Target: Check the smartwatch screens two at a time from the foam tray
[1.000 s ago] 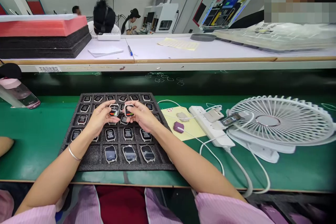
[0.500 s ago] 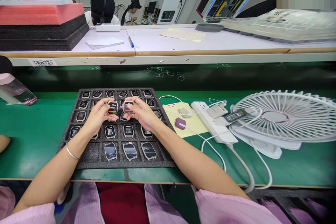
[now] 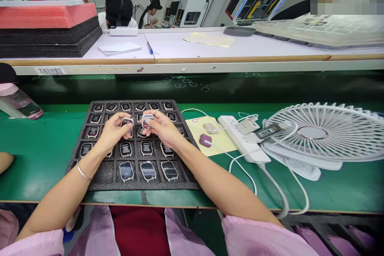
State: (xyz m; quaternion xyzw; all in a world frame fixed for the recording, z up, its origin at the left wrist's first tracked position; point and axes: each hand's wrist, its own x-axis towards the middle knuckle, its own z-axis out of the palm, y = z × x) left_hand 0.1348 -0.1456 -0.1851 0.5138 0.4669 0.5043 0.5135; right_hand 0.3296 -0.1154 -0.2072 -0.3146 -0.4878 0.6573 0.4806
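Note:
A black foam tray [image 3: 102, 176] lies on the green bench, its pockets filled with several small smartwatch bodies. My left hand [image 3: 112, 133] pinches one watch body [image 3: 127, 122] just above the tray's middle. My right hand [image 3: 160, 128] grips a second watch body [image 3: 147, 120] right beside it. Both watches are tilted so their screens look pale. Three watch bodies with dark screens [image 3: 148, 170] sit in the tray's nearest row.
A white fan [image 3: 322, 134] lies flat at the right, beside a white power strip [image 3: 243, 140] with cables. A yellow sheet [image 3: 220, 142] carries a purple charger puck [image 3: 205, 140]. Foam sheets [image 3: 48, 34] stack on the raised shelf. Other people work behind it.
Both held watches have been tilted; their lit red-and-green screens no longer face me and now look pale. My hands stay above the tray's middle.

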